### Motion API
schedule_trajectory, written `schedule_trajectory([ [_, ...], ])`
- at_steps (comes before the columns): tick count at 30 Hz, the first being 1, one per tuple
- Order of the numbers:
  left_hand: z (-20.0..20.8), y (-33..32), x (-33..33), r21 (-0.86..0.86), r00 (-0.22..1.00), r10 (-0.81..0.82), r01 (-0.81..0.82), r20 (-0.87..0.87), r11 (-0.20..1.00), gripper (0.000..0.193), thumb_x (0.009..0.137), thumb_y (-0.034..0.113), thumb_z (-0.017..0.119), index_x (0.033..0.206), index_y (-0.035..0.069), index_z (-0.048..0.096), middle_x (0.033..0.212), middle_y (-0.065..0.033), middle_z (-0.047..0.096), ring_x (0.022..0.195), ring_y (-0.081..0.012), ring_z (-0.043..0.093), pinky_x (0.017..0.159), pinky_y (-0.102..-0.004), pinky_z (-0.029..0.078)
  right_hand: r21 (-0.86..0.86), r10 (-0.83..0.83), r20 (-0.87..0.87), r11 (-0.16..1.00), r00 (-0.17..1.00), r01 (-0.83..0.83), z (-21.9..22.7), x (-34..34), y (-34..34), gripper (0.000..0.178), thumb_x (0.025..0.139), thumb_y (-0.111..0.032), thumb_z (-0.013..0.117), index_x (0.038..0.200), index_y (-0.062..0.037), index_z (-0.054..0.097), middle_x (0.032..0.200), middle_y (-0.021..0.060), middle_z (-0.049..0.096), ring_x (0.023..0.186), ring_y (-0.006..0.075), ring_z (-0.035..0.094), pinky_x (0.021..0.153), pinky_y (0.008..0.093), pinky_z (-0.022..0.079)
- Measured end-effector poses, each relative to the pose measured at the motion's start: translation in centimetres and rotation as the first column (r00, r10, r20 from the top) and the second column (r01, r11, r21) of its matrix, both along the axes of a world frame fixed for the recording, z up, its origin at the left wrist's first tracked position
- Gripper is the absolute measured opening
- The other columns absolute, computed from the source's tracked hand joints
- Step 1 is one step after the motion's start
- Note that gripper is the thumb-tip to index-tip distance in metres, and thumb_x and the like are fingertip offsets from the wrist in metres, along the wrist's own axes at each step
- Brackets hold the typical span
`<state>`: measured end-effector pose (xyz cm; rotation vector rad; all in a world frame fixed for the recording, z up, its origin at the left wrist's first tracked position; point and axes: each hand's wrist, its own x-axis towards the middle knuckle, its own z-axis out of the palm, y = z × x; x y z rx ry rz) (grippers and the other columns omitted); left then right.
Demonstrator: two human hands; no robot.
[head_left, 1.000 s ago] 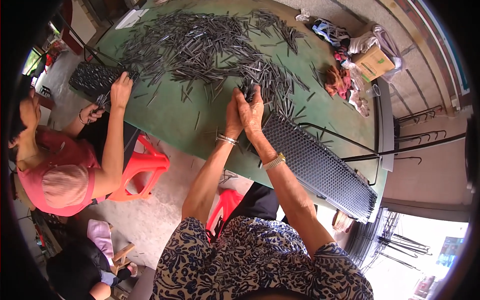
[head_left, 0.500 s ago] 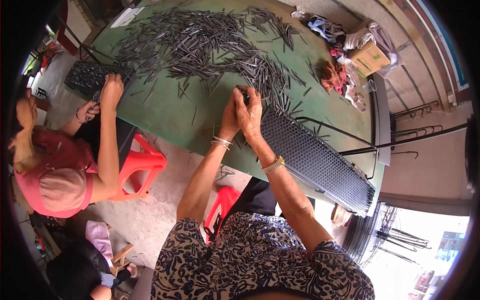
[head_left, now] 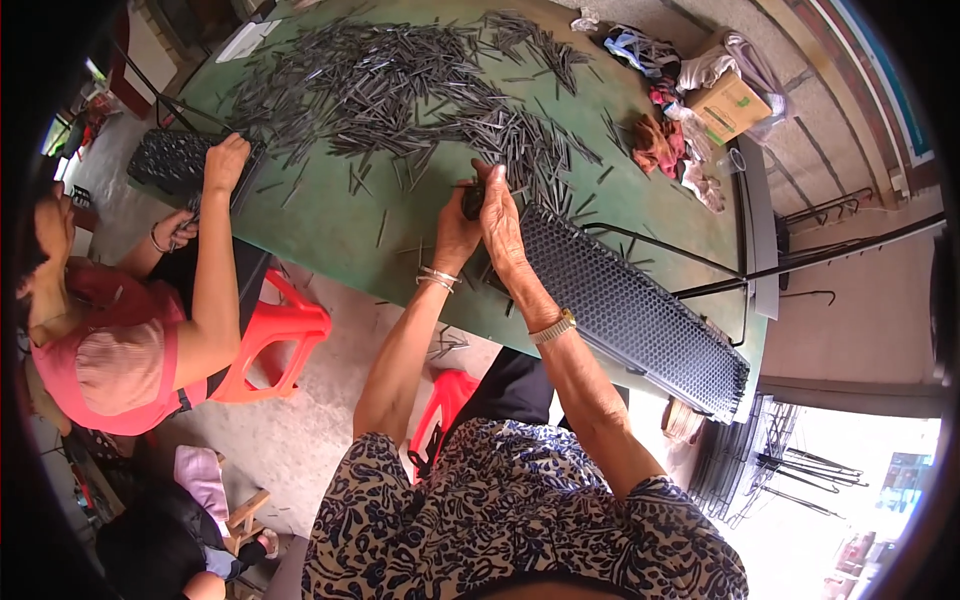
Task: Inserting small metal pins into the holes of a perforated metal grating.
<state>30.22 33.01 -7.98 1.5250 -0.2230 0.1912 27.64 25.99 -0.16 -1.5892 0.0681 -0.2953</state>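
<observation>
Gripping a bundle of dark thin sticks [head_left: 472, 204] just above the head view's centre, the left hand [head_left: 457, 232] meets the right hand [head_left: 500, 222], whose grip I cannot tell. Loose sticks [head_left: 375, 85] heap at upper centre; a perforated black tray [head_left: 630, 310] slants centre right.

Red plastic stool [head_left: 301, 318], cardboard box [head_left: 730, 107], rust-coloured cloth [head_left: 656, 146]

A short-sleeved, navy-patterned cream shirt [head_left: 520, 500] spans the lower centre, with dark trousers [head_left: 515, 387], silvery bangles [head_left: 437, 279] and a metal-banded watch [head_left: 553, 328].
</observation>
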Motion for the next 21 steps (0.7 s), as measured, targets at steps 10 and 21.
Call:
schedule_trajectory([
  [10, 1.0, 0.0, -1.0, 0.062, 1.0, -0.004, 0.004, -0.005, 0.998, 0.04, 0.081, 0.016, 0.073, 0.112, 0.0, 0.053, 0.101, -0.012, 0.067, 0.093, -0.0179, 0.065, 0.08, -0.0311, 0.05, 0.033, 0.043, 0.066, 0.998, 0.997, -0.045, 0.5, -0.7, -0.8, 0.033, 0.102, -0.025, 0.043, 0.118, -0.0013, 0.059, 0.11, 0.0107, 0.064, 0.103, 0.0177, 0.057, 0.094, 0.0278, 0.043],
  [21, 0.6, 0.0, -0.6, 0.109, 1.0, 0.004, -0.004, -0.001, 0.994, 0.03, 0.083, 0.01, 0.069, 0.11, 0.001, 0.059, 0.101, -0.007, 0.066, 0.092, -0.0136, 0.062, 0.08, -0.0288, 0.049, 0.091, 0.089, -0.056, 0.992, 0.994, -0.084, 0.8, -1.5, -2.3, 0.058, 0.102, -0.042, 0.041, 0.144, -0.0033, 0.036, 0.143, 0.0134, 0.042, 0.134, 0.0195, 0.036, 0.111, 0.0293, 0.026],
])
